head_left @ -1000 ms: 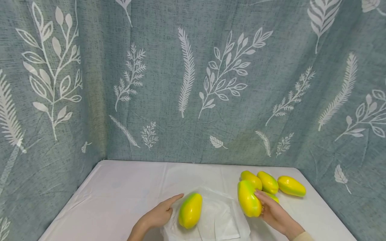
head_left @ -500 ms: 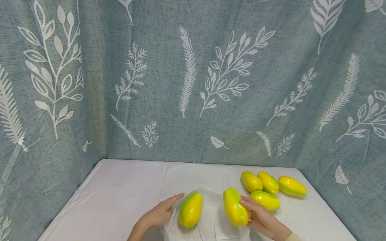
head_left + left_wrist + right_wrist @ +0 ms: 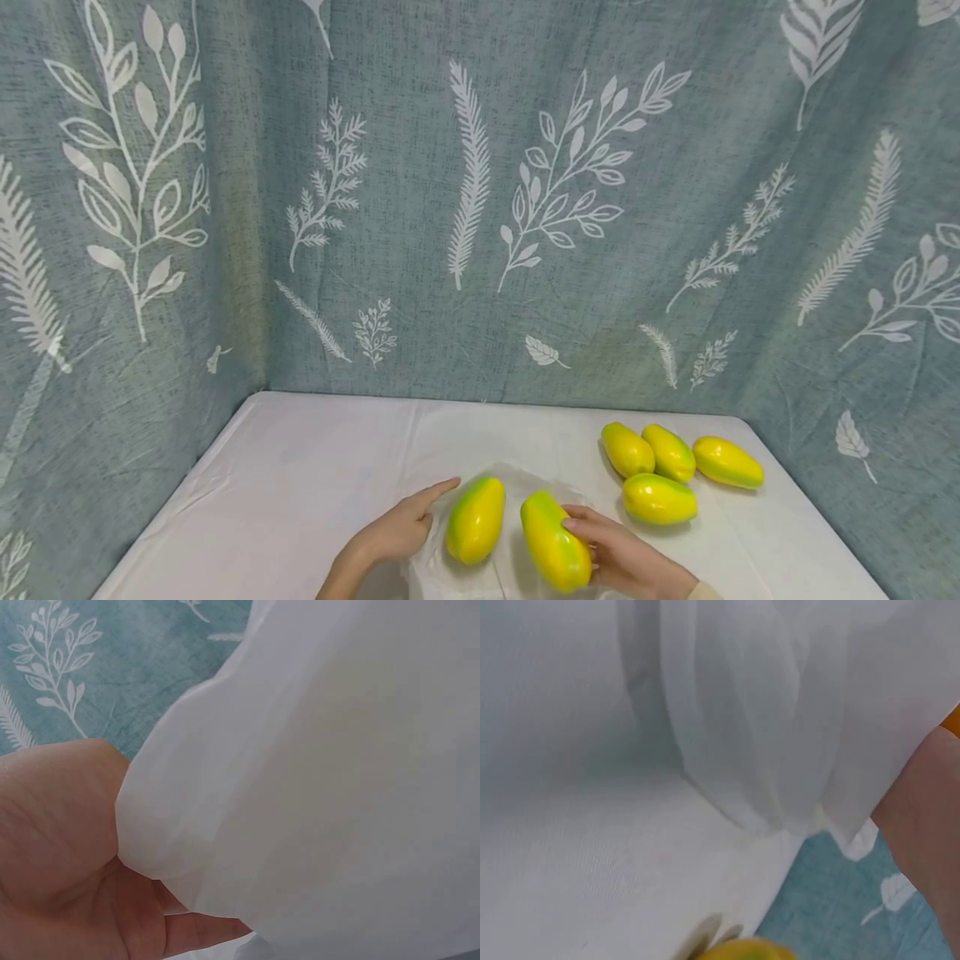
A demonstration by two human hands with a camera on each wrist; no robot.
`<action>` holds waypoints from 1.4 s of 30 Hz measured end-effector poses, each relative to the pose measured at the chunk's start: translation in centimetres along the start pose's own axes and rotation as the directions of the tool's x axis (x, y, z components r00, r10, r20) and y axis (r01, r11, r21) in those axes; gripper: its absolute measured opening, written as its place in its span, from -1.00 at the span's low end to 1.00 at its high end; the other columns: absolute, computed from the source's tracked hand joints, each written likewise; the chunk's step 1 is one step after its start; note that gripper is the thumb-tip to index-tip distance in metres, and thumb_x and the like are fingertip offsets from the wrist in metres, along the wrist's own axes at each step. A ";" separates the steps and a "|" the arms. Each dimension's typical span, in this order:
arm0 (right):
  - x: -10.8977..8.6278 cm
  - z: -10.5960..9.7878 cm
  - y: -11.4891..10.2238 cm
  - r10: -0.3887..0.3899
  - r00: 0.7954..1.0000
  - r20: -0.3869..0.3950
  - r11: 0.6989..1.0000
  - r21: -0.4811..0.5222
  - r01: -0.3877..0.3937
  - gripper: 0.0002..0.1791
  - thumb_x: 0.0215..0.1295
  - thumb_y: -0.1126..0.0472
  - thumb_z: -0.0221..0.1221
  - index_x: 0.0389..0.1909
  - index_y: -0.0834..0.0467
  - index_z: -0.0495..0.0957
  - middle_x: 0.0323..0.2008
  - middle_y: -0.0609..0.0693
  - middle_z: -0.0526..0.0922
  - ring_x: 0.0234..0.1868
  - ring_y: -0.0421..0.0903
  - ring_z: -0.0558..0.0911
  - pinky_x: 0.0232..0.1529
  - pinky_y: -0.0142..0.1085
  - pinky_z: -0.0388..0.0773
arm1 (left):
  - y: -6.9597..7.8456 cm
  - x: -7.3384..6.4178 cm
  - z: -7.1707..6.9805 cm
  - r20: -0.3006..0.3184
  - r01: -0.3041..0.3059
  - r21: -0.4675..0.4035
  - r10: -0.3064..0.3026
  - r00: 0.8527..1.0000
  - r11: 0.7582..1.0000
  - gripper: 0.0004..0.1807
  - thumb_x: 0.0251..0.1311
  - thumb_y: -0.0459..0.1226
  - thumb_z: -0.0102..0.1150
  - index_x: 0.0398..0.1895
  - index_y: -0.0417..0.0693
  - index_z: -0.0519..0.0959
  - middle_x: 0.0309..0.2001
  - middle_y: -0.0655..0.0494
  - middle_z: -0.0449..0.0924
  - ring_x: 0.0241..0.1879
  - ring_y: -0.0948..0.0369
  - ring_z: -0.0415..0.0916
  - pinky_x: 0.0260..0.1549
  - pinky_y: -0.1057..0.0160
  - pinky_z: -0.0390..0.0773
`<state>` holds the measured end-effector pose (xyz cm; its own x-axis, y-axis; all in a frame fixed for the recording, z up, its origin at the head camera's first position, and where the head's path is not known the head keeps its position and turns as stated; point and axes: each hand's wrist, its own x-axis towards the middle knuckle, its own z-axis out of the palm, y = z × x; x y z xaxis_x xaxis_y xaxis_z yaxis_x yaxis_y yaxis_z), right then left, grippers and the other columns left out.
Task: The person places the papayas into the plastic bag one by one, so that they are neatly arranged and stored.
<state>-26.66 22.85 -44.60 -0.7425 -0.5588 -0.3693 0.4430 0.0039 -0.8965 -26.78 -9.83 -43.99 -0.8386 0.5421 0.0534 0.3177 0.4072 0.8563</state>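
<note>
one glossy oblong fruit [image 3: 549, 533], right hand [image 3: 617, 553] gripping; left hand [image 3: 396, 530] at filmy bag [image 3: 322, 810], grip unclear

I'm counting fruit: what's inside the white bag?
One yellow fruit shows inside the white bag; the right hand holds a second fruit at its opening. Whatever lies beneath them is hidden.

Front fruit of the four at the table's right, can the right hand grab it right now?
Probably not: the right hand holds another fruit. Otherwise, nothing in the head view seems to block the way to the front fruit.
</note>
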 end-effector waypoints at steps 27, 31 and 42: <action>1.6 3.2 0.8 0.160 0.984 0.078 0.985 -0.071 -0.154 -0.33 0.40 0.03 0.03 0.38 0.27 0.07 0.17 0.14 0.35 0.08 0.04 0.39 0.14 -0.05 0.39 | 0.3 0.1 0.0 -0.008 0.028 0.027 -0.027 1.000 0.999 -0.42 0.21 -0.63 -0.33 0.36 -0.39 0.19 0.34 -0.34 0.17 0.33 -0.27 0.05 0.24 -0.28 0.06; 1.7 3.5 1.0 0.175 0.981 0.082 0.978 -0.125 -0.164 -0.30 0.40 0.00 0.04 0.39 0.27 0.07 0.17 0.12 0.36 0.07 0.02 0.42 0.15 -0.03 0.40 | 0.3 0.1 0.0 -0.011 0.029 0.025 -0.028 1.000 0.999 -0.42 0.22 -0.62 -0.32 0.36 -0.39 0.19 0.34 -0.34 0.17 0.33 -0.27 0.05 0.24 -0.28 0.06; 2.2 4.9 0.7 0.217 0.968 0.129 0.960 -0.208 -0.187 -0.38 0.40 0.02 0.03 0.36 0.22 0.15 0.08 0.07 0.43 -0.02 -0.03 0.46 0.07 -0.12 0.47 | 0.3 -0.3 0.0 -0.027 0.021 0.028 -0.020 0.999 0.999 -0.45 0.24 -0.60 -0.29 0.34 -0.42 0.21 0.32 -0.36 0.18 0.32 -0.28 0.06 0.24 -0.29 0.06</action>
<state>-25.49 17.58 -44.86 -0.5577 -0.6469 -0.5202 0.4602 0.2806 -0.8423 -26.44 -9.86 -43.70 -0.8564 0.5140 0.0495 0.3122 0.4391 0.8425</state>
